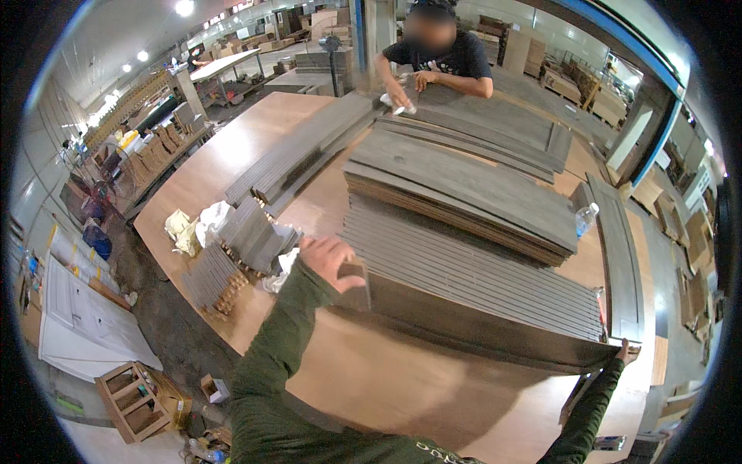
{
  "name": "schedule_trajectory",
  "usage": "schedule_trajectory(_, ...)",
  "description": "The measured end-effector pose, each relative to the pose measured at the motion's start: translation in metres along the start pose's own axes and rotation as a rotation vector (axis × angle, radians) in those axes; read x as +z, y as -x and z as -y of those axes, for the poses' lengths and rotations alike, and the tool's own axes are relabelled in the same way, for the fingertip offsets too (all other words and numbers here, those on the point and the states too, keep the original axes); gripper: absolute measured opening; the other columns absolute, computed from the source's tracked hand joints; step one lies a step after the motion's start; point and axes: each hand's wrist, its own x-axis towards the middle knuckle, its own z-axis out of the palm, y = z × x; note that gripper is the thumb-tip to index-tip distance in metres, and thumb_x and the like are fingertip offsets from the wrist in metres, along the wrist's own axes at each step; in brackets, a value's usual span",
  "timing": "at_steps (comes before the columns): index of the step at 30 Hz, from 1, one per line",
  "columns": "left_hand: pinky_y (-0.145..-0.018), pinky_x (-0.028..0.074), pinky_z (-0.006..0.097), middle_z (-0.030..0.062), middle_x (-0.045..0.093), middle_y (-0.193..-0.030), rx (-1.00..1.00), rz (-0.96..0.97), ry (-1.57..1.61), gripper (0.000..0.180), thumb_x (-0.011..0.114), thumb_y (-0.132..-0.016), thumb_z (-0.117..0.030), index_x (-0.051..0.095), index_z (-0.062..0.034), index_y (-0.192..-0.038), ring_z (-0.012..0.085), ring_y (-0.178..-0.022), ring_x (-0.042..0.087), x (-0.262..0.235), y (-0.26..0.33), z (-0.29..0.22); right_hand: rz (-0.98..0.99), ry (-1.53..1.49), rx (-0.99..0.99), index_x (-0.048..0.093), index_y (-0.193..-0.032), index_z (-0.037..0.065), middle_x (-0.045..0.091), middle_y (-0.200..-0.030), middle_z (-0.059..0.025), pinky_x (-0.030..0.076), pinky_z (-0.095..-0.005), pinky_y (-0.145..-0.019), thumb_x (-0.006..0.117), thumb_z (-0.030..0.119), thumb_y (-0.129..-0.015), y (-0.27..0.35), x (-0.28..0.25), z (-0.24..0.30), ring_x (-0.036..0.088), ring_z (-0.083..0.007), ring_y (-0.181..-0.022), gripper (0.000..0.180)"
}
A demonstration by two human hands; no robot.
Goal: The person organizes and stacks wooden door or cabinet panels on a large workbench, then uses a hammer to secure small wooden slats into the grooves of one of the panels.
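Observation:
A long grey-brown wooden board (pixel 479 317) stands on edge along the near side of a row of similar grey boards (pixel 464 251). At its right end my right hand (pixel 629 353) is closed, gripping the board's corner. My left hand (pixel 332 261) is over the left end, its fingers curved and apart from the thumb. Whether it touches the board there is hard to tell. Just left of that hand lie a white cloth (pixel 284 271) and a stack of short grey pieces (pixel 259 236).
Behind the row sits a stack of wide grey panels (pixel 464 185). A plastic bottle (pixel 586 220) stands at its right, near long frame pieces (pixel 616 259). Across the table (pixel 363 371), a co-worker (pixel 440 62) handles a white cloth over panels. Pale cloths (pixel 182 230) lie at the left edge.

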Motion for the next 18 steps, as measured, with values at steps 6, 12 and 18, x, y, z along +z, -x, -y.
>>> schedule_trajectory(6,-0.072,0.031,0.037,0.0038,0.054,-0.077,-0.028,-0.008,-0.057,0.047,0.069,-0.058,-0.05,0.053,-0.0103,-0.079,0.0221,-0.076,0.051,-0.03,-0.007,-0.007,-0.034,0.054,-0.087,0.029,-0.129,0.002,0.035,-0.081,0.0003,0.047,-0.0316,-0.07,0.07,-0.007,-0.062,-0.031,-0.03,-0.014,0.041,-0.0127,-0.071,0.079)
schedule_trajectory(12,-0.071,0.03,0.038,0.005,0.053,-0.077,-0.071,-0.003,-0.216,0.048,0.069,-0.058,-0.049,0.053,-0.0092,-0.08,0.0234,-0.076,0.05,-0.04,0.0,0.021,-0.057,0.048,-0.078,0.034,-0.124,0.001,0.035,-0.078,0.0001,0.05,-0.0395,-0.074,0.068,-0.01,-0.062,-0.029,-0.026,-0.018,0.042,-0.0138,-0.068,0.072)
schedule_trajectory(18,-0.07,0.03,0.037,0.0037,0.05,-0.072,-0.006,-0.044,-0.173,0.054,0.064,-0.059,-0.057,0.052,-0.009,-0.08,0.0235,-0.071,0.048,-0.01,-0.005,0.033,-0.086,0.096,-0.091,0.039,-0.119,0.0,0.036,-0.074,-0.0008,0.052,-0.0465,-0.079,0.065,-0.013,-0.062,-0.034,-0.027,-0.009,0.043,-0.0147,-0.065,0.064)
